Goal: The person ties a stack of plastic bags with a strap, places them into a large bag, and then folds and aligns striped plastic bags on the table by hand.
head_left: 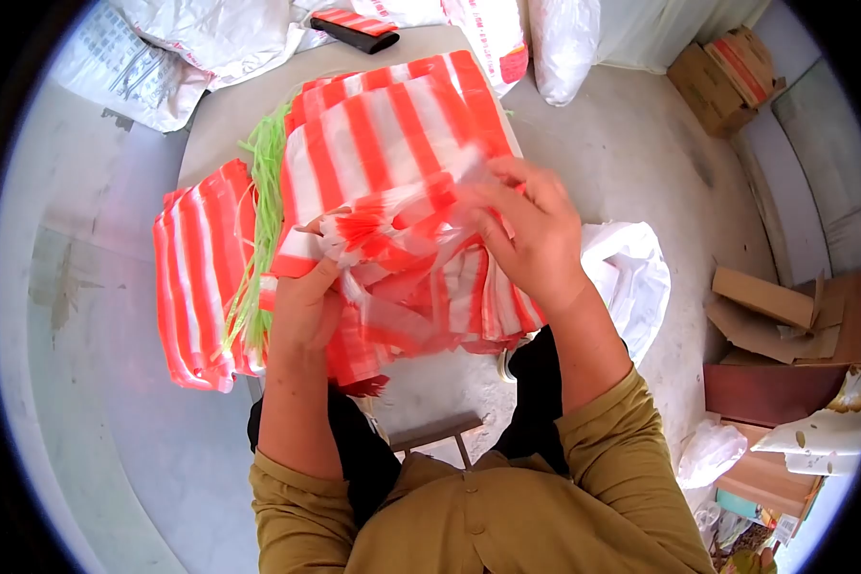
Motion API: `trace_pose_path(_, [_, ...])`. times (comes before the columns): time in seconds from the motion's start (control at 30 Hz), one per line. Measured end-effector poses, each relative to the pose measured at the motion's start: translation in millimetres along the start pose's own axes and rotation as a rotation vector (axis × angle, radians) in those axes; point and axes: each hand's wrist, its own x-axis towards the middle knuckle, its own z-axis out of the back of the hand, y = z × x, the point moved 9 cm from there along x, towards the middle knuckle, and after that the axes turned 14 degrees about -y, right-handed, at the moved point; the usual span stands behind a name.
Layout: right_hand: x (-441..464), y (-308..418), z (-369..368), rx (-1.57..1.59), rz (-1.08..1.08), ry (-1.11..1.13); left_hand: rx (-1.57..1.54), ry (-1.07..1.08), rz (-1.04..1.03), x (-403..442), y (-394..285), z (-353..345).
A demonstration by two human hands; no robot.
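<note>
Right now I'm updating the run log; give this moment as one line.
left hand: holding bunched striped plastic | right hand: at its blurred edge, grip unclear | green strings: between main stack and side stack

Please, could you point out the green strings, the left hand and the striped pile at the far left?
Green strings (267,210): head view, middle of the bundle.
Left hand (305,298): head view, below the thumb.
Striped pile (197,282): head view, middle of its striped surface.
</note>
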Motion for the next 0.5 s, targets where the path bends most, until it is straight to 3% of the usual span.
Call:
trace_pose_path(0.13, [-8.3,-28.1,-9.1,-0.03,-0.161,0.017,-0.013,0.024,-0.002,2.8,3.2,0.4])
trace_pose_path(0.43, [-31.9,-67.7,-32.1,0.402,-0.862,0.212,-0.015,-0.006,0.014,1.8,3.6,1.1])
trace_pose_path(0.5, [-32.2,-69.6,-33.6,0.441,-0.809,0.152,-0.021,-0.008,0.014,1.5,3.8,2.1])
